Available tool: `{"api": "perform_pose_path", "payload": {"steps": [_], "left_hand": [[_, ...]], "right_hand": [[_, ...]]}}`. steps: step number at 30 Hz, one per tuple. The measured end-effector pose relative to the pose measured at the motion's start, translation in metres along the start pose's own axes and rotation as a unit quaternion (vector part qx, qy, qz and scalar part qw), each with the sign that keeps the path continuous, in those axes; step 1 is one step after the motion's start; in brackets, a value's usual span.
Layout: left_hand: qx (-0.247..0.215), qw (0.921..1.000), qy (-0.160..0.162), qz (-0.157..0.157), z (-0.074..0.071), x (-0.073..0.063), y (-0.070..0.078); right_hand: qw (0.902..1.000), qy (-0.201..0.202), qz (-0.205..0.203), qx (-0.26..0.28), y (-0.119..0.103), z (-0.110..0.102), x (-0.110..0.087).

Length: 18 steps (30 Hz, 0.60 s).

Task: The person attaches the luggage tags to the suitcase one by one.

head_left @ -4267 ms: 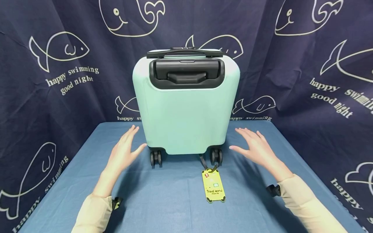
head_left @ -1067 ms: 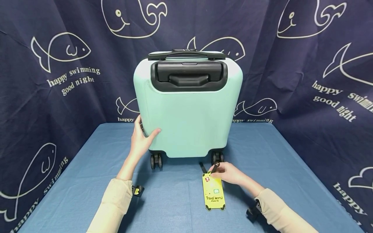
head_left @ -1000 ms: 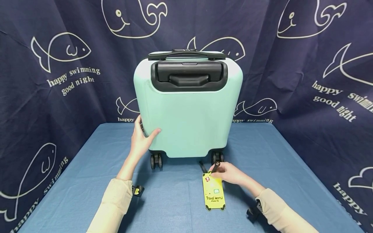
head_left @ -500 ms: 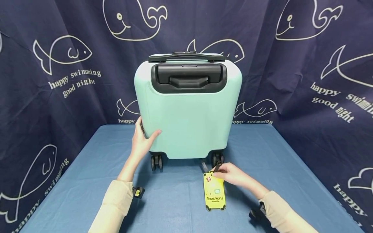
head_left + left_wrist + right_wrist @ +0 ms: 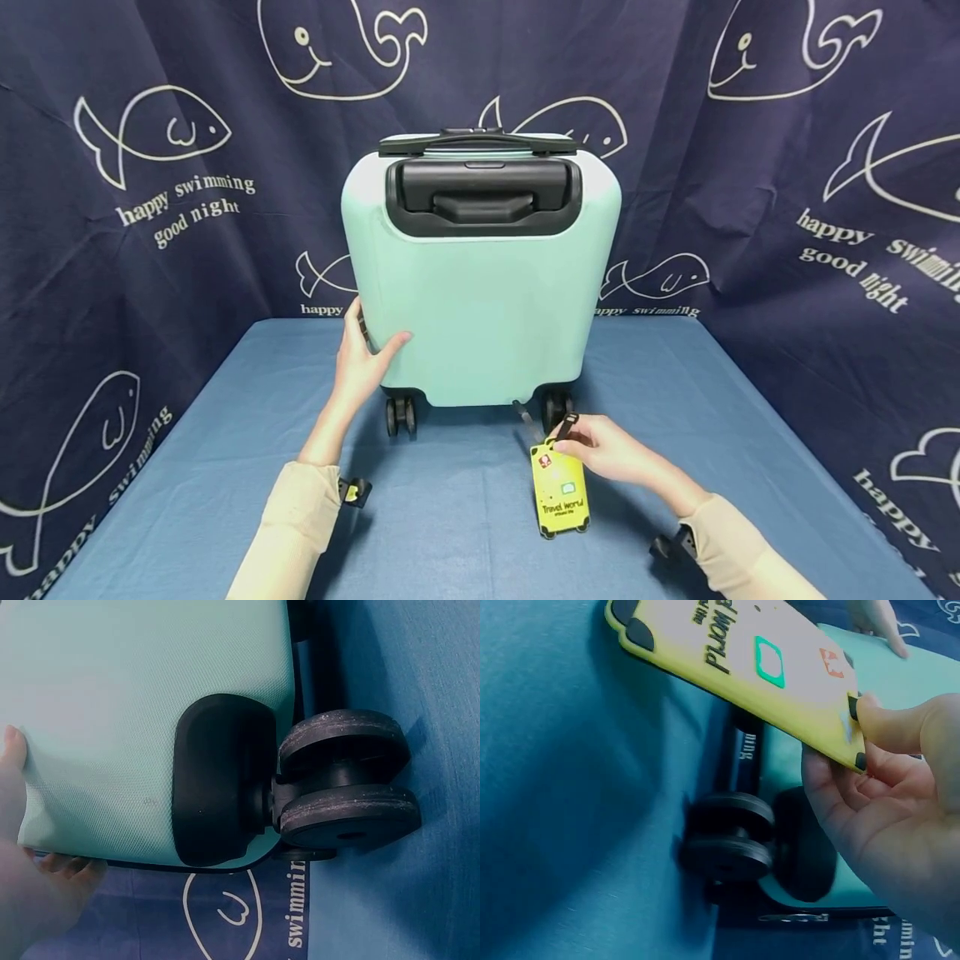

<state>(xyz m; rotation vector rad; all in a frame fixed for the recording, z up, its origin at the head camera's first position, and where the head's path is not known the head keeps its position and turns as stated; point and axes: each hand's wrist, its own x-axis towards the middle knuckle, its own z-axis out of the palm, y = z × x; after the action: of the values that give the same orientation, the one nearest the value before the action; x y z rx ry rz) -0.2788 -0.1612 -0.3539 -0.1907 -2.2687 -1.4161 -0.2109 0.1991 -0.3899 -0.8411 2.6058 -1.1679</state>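
Note:
A mint-green suitcase [image 5: 480, 317] stands upright on its wheels, its black pull handle [image 5: 483, 187] pushed down. My left hand [image 5: 360, 358] grips its lower left edge, thumb on the broad face and fingers round the side; the left wrist view shows that thumb [image 5: 15, 748] on the shell near a caster wheel [image 5: 349, 776]. Between thumb and fingers, my right hand [image 5: 611, 450] pinches the top end of a yellow luggage tag [image 5: 558, 492] printed "Travel World". The tag tilts in front of the right front wheel. Its dark strap [image 5: 528, 421] runs up toward the suitcase's underside.
Blue cloth [image 5: 442, 517] covers the table under the suitcase. A navy curtain [image 5: 187, 275] with white fish and whale drawings hangs behind and at both sides. Each wrist wears a small black camera, one [image 5: 356, 492] on the left.
Both hands began apart from everything; the left has since gripped the suitcase and the right has pinched the luggage tag. In the last half second the tag has shifted right and tilted.

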Motion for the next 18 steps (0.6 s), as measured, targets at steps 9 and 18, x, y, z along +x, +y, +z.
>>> {"api": "perform_pose_path", "payload": {"steps": [9,18], "left_hand": [[-0.007,1.0,0.002,0.002,0.0,-0.001,0.0],[-0.007,1.0,0.002,0.003,0.0,-0.001,0.0]], "right_hand": [[0.9979,0.025,-0.059,-0.001,-0.016,-0.016,-0.002],[0.9935,0.067,-0.092,0.005,-0.024,-0.03,-0.004]]}}
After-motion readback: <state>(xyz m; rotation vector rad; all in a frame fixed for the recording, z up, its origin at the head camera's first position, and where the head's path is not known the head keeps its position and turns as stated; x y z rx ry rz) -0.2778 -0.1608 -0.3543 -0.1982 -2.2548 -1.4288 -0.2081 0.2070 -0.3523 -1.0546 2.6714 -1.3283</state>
